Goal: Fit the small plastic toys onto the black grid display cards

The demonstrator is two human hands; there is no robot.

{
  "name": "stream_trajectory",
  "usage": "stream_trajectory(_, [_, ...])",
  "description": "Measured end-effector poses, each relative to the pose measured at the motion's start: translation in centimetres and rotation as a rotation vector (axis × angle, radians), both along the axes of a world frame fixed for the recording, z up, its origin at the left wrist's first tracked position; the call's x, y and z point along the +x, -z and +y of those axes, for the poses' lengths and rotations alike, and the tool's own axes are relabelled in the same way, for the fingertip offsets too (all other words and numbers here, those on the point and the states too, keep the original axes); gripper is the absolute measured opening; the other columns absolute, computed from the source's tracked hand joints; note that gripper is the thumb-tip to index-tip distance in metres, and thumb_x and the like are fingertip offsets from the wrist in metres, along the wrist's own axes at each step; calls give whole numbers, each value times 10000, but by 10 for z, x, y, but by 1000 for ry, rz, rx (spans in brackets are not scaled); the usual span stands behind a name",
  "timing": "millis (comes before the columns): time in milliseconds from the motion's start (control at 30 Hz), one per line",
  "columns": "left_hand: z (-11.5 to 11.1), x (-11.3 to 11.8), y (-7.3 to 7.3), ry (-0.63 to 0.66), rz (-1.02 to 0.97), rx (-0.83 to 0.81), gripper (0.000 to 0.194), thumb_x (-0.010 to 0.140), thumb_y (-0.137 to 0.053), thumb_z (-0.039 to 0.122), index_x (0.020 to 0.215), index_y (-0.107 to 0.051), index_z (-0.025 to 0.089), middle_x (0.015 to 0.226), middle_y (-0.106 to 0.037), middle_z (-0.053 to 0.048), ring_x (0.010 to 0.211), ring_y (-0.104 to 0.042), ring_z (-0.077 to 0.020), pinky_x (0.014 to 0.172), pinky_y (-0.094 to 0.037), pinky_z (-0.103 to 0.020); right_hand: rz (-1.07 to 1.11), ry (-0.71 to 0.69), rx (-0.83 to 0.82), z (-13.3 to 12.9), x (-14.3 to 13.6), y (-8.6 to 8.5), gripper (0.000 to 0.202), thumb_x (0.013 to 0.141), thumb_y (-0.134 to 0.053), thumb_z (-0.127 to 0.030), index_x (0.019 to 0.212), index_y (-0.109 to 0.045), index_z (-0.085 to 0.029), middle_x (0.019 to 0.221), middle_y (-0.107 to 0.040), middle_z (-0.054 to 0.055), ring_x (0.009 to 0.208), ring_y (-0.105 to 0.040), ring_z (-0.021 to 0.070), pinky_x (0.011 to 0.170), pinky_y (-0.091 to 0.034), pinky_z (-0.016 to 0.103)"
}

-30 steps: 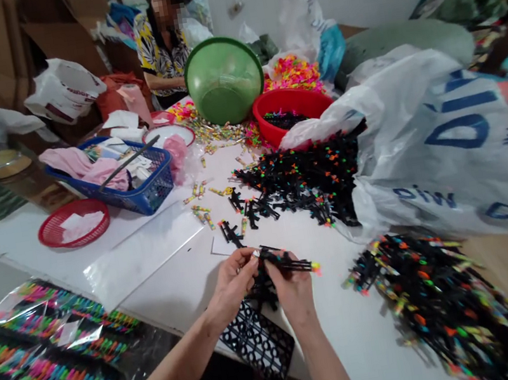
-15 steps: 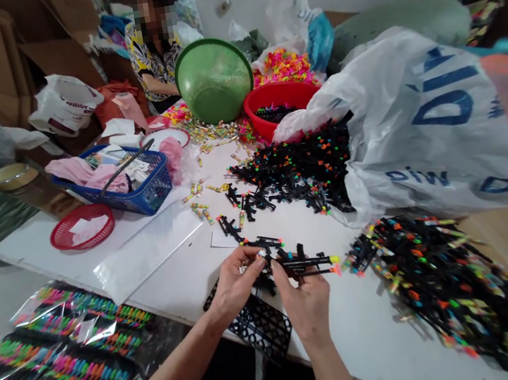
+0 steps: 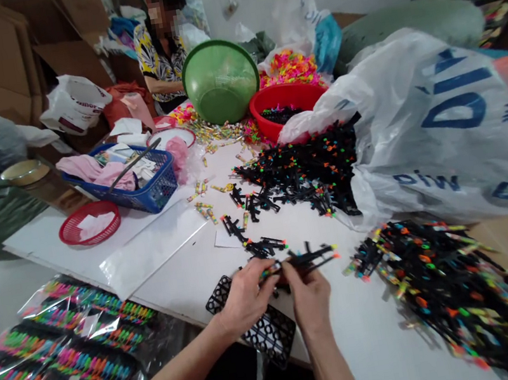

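Observation:
A black plastic toy gun (image 3: 313, 259) with a yellow and orange muzzle is gripped in my right hand (image 3: 310, 300), muzzle pointing right. My left hand (image 3: 245, 297) pinches a small yellow printed tube (image 3: 269, 271) at the gun's rear end; fingers partly cover it, and I cannot tell whether it is inside the gun. Under my hands, a black lattice rack (image 3: 270, 335) lies at the table's front edge. Just beyond are a few loose toy guns (image 3: 263, 246). Several similar printed tubes (image 3: 204, 211) lie scattered farther left.
A large heap of toy guns (image 3: 308, 168) spills from a white plastic bag (image 3: 416, 119); another pile (image 3: 443, 288) lies right. Left stand a blue basket (image 3: 152, 187) and red basket (image 3: 90, 223). Across the table, a person (image 3: 162, 69) sits behind a green basin (image 3: 221, 82).
My left hand has brought the printed tube into sight at the gun's rear end. The gun has tilted slightly, its muzzle a little higher. The whole view has shifted slightly.

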State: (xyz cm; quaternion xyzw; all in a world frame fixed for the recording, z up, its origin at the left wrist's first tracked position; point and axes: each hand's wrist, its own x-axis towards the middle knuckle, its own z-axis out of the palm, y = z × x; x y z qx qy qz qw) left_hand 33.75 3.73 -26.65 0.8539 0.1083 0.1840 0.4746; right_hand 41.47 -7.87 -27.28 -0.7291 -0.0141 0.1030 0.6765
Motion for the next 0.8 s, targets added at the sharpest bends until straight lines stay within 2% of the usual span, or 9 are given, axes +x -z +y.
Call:
stream_trajectory(67, [21,20,-8,24,20,59,307,820,-542,270,1120,-569,214,964,-615,-70,847,-574,-192,782,-429,-279,-65,176,186,-20,26,-2,280,693,-647,-423,772,-630,-155,665,-638,25,608,-579,147,596,-472,272])
stream_trajectory(167, [60,62,-13,-165,195,205,347,792,-570,273,1120,-550,159,998,-598,-113,915,-555,-247,849,-402,-348,-177,329,322,-32,68,-3,314,704,-607,-451,883,-593,-193,768,-626,12,660,-581,129,617,-475,263])
stream_trajectory(233, [81,91,-7,-256,320,240,335,748,-593,181,1073,-556,107,1001,-592,-162,962,-540,-297,866,-383,-399,-213,190,163,-12,87,1,346,679,-624,-433,913,-591,-179,779,-629,23,665,-589,144,610,-482,276])
stream_trajectory(367, [100,123,6,-294,368,169,273,661,-564,16,921,-592,96,890,-614,-165,920,-563,-292,813,-402,-369,-429,-391,-595,75,98,13,272,797,-507,-330,987,-594,-157,901,-654,71,798,-611,170,732,-473,293])
stream_trajectory(433, [107,116,6,-318,339,127,240,677,-554,43,899,-597,124,890,-614,-134,912,-565,-259,791,-406,-326,-505,-465,-806,115,98,15,263,804,-500,-258,1029,-576,-144,974,-642,113,886,-606,199,778,-449,308])
stream_trajectory(567, [113,69,1,-304,273,-42,231,802,-480,241,983,-581,142,785,-594,-55,681,-547,-156,587,-405,-235,-497,-496,-908,150,99,14,261,769,-542,-170,1012,-562,-77,928,-642,199,922,-606,272,782,-431,348])
stream_trajectory(700, [94,27,14,-188,146,-648,348,805,-517,362,1079,-538,148,775,-564,-19,522,-402,-72,433,-258,-174,-454,-557,-962,133,96,10,281,747,-537,-111,1025,-562,-78,870,-661,173,882,-622,241,763,-435,308])
stream_trajectory(733, [87,23,19,-172,102,-753,378,796,-542,370,1102,-534,149,782,-567,-19,525,-386,-64,437,-247,-170,-436,-574,-930,122,92,7,296,744,-540,-121,1037,-562,-94,846,-667,142,849,-627,223,748,-441,294])
stream_trajectory(800, [73,21,24,-157,47,-820,409,802,-556,378,1143,-537,153,771,-574,-17,540,-383,-61,457,-250,-167,-382,-572,-713,95,79,0,306,762,-542,-192,1062,-557,-131,801,-668,76,759,-627,183,701,-461,269])
